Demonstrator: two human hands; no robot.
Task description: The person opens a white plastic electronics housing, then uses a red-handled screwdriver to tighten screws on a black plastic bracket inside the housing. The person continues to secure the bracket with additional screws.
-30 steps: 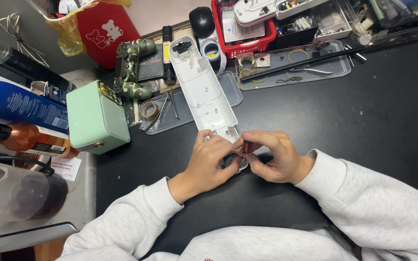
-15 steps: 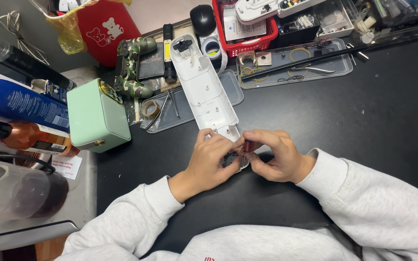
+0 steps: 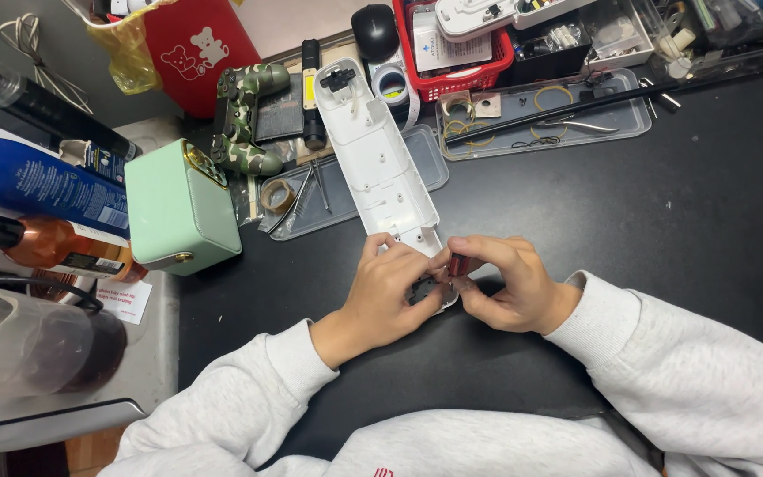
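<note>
You are working at the near end of a long white plastic housing [image 3: 380,155] that is lying open side up on the black tabletop [image 3: 664,203], running from the back clutter toward you. Your left hand [image 3: 390,291] is resting over the housing's near end, fingers curled down and pressing on it, thumb side toward your right hand. Your right hand [image 3: 509,284] is pinching a small dark red part [image 3: 459,263] between thumb and forefinger, right at the housing's near edge and touching your left fingertips. What lies under your left fingers is hidden, apart from a dark round piece [image 3: 421,290] showing just beneath them.

Left of the housing, a mint-green box [image 3: 178,208] with brass corners is sitting near the table edge, and beside it a blue bottle [image 3: 33,181] and an amber bottle [image 3: 50,250] are lying on their sides. Behind the box, a camouflage game controller [image 3: 242,119] is resting. A clear tray [image 3: 545,110] holding rubber bands and small parts is sitting at the back right, next to a red basket [image 3: 457,49].
</note>
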